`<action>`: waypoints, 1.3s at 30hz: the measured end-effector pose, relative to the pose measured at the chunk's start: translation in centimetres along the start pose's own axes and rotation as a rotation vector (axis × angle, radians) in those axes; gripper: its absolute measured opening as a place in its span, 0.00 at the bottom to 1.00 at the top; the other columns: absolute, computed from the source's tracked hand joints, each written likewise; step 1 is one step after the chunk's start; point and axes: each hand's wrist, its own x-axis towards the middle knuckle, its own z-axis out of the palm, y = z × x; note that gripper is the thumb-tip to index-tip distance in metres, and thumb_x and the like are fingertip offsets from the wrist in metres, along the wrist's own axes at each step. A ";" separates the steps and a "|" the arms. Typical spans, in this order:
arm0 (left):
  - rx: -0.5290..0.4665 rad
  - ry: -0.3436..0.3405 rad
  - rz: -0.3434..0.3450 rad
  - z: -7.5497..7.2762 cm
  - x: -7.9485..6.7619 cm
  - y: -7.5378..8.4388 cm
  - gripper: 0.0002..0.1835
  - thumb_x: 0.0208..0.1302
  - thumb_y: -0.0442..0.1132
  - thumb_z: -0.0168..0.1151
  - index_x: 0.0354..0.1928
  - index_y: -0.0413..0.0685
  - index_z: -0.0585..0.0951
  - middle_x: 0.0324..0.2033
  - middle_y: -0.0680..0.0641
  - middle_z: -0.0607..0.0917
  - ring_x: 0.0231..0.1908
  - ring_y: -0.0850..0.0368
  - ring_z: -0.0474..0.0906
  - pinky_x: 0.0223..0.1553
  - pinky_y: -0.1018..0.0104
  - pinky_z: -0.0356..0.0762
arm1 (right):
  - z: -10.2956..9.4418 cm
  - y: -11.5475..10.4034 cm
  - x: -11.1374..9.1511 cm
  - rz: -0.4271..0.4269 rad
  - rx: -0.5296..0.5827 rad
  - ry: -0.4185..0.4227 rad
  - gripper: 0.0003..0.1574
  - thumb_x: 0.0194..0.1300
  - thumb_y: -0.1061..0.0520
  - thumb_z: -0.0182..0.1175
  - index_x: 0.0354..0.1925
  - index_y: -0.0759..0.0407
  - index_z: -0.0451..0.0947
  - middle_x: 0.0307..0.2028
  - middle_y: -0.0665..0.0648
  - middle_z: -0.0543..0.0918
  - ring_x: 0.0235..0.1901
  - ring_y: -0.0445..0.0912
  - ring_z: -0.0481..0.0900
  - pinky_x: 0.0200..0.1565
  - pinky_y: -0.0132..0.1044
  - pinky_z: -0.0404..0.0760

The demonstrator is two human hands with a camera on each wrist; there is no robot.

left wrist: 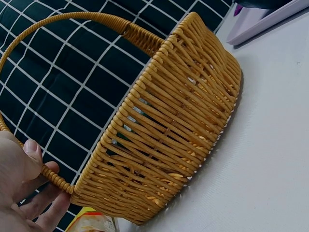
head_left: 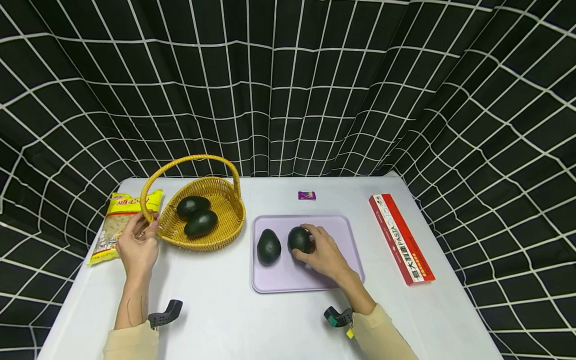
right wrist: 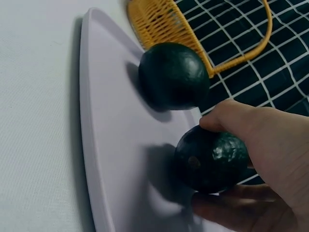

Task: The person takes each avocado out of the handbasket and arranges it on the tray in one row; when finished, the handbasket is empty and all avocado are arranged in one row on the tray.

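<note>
My left hand [head_left: 139,247] grips the handle of a yellow wicker basket [left wrist: 159,121] near its left base. Two dark green avocados [head_left: 201,223] lie inside the basket. Over the lilac tray [head_left: 297,283], my right hand [head_left: 325,253] holds an avocado [right wrist: 210,159] between thumb and fingers. The right wrist view shows a shadow beside this avocado; whether it touches the tray I cannot tell. Left of it, another avocado [head_left: 269,247] lies on the tray.
A yellow snack bag [head_left: 118,225] lies behind my left hand, beside the basket. Beyond the tray is a small purple packet [head_left: 307,195]. On the right lies a long red pasta box [head_left: 402,239]. Black gridded curtain [head_left: 270,100] surrounds the white table [head_left: 234,320].
</note>
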 end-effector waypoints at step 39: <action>0.017 0.001 -0.005 -0.1 -0.1 0.1 0.22 0.75 0.40 0.64 0.68 0.49 0.80 0.59 0.41 0.87 0.51 0.75 0.79 0.46 0.88 0.75 | 0.6 -0.2 0.2 0.041 0.042 0.040 0.48 0.58 0.42 0.78 0.71 0.52 0.71 0.61 0.60 0.80 0.48 0.52 0.81 0.52 0.48 0.83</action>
